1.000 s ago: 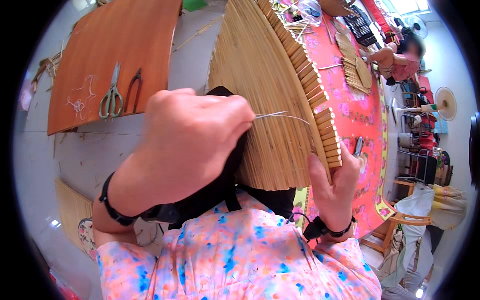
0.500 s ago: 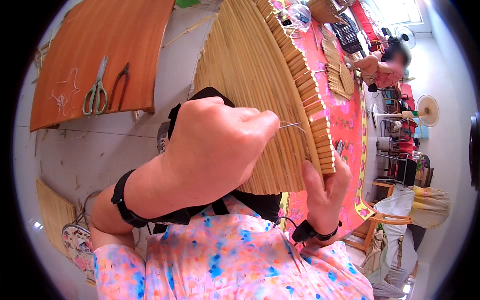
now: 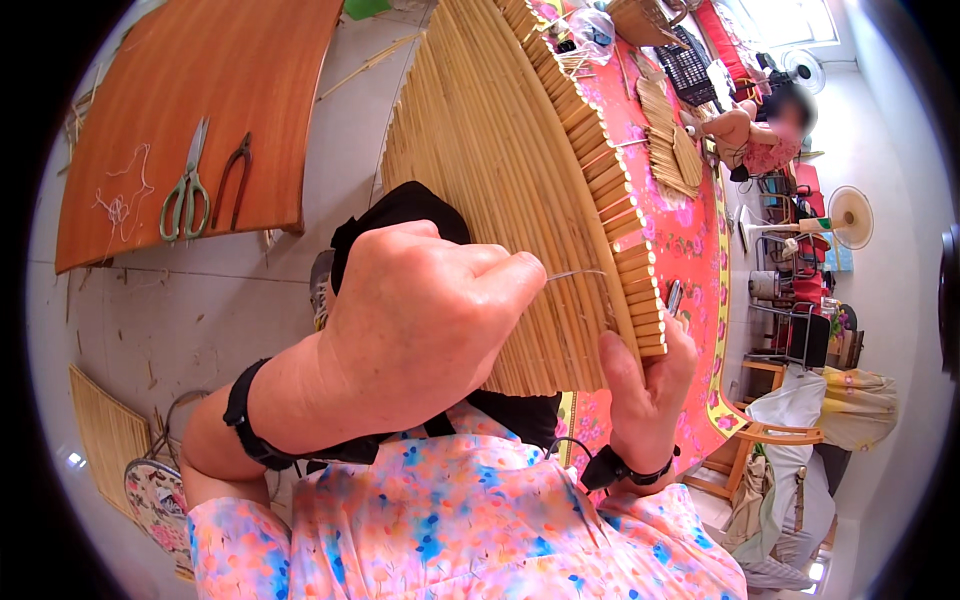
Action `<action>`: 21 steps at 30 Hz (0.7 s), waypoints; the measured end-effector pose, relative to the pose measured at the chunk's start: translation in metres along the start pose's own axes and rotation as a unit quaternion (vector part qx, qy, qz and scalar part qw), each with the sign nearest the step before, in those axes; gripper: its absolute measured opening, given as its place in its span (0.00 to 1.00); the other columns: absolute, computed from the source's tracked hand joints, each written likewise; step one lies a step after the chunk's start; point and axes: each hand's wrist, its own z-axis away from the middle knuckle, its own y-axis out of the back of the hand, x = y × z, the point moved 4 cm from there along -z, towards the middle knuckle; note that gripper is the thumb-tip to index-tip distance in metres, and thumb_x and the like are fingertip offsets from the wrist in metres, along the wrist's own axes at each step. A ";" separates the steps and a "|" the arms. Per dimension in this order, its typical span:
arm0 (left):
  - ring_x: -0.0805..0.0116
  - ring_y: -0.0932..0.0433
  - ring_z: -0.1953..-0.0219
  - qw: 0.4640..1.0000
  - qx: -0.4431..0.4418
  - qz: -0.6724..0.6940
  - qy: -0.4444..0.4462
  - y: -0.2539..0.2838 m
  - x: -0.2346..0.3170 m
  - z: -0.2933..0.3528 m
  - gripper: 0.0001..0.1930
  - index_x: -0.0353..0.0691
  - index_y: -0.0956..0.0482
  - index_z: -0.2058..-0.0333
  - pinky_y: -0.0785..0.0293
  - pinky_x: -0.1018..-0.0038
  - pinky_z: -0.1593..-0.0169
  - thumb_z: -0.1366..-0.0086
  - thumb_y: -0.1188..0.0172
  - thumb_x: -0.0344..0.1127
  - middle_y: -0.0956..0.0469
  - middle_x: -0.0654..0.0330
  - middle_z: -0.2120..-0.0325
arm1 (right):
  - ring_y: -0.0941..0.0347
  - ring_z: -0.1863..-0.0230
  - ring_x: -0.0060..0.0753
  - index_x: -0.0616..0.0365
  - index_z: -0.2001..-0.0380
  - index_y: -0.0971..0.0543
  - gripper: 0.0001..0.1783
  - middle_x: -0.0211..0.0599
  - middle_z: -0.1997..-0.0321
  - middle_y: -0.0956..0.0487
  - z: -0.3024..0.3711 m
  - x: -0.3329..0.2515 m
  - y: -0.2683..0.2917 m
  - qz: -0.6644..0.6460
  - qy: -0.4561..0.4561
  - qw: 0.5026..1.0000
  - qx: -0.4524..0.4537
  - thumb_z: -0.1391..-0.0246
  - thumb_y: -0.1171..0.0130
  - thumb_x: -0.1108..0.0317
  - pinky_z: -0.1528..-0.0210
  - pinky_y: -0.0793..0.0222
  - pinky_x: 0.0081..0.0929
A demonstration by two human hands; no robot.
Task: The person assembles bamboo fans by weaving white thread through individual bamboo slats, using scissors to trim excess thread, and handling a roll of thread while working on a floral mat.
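A broad panel of straw-coloured stalks (image 3: 490, 150) lies across my lap, a flat strip running along its right side and cut stalk ends sticking out beyond it. My left hand (image 3: 430, 310) is closed in a pinch above the panel. From its fingertips a thin needle (image 3: 570, 275) reaches toward the strip; its far tip meets the stalks near there. At the lower right corner my right hand (image 3: 650, 385) grips the panel's edge, thumb on top. The other fingers are hidden beneath.
Scissors (image 3: 187, 190), pliers (image 3: 236, 175) and loose white thread (image 3: 122, 205) lie on the brown board (image 3: 260, 80) at left. On the right stand a red flowered table cover (image 3: 695, 345) with stalk pieces (image 3: 668, 140), a fan (image 3: 850, 217) and a wooden chair (image 3: 770, 436). Another person (image 3: 765, 140) sits farther off.
My left hand has shifted slightly left and down, away from the strip, with the needle in its pinch. My right hand keeps its hold on the panel's edge.
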 end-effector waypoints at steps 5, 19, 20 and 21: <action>0.63 0.28 0.83 1.000 0.001 0.001 -0.005 -0.001 0.001 -0.001 0.04 0.38 0.23 0.74 0.42 0.71 0.80 0.51 0.38 0.25 0.26 0.61 0.83 | 0.29 0.68 0.20 0.74 0.62 0.26 0.12 0.40 0.67 0.24 0.002 0.000 -0.002 -0.034 -0.008 0.999 0.009 0.52 0.47 0.80 0.67 0.33 0.19; 0.65 0.28 0.83 0.999 -0.029 -0.026 -0.015 0.001 0.003 -0.006 0.05 0.39 0.23 0.74 0.42 0.71 0.79 0.51 0.39 0.25 0.25 0.62 0.83 | 0.25 0.70 0.29 0.72 0.62 0.25 0.14 0.44 0.70 0.23 0.005 0.011 0.003 -0.016 -0.038 0.999 -0.017 0.55 0.45 0.78 0.66 0.31 0.23; 0.65 0.28 0.83 0.999 -0.036 -0.030 -0.017 0.002 0.004 -0.008 0.05 0.39 0.23 0.73 0.42 0.71 0.79 0.51 0.39 0.24 0.25 0.63 0.83 | 0.24 0.70 0.31 0.72 0.62 0.25 0.14 0.45 0.70 0.23 0.005 0.010 0.003 -0.016 -0.031 0.999 -0.013 0.56 0.44 0.78 0.65 0.30 0.23; 0.65 0.28 0.83 0.998 -0.042 -0.034 -0.019 0.004 0.005 -0.009 0.05 0.39 0.23 0.73 0.42 0.71 0.79 0.51 0.39 0.24 0.25 0.63 0.83 | 0.24 0.70 0.34 0.72 0.62 0.25 0.14 0.46 0.70 0.23 0.006 0.009 0.003 -0.017 -0.025 1.000 -0.009 0.56 0.44 0.78 0.65 0.30 0.24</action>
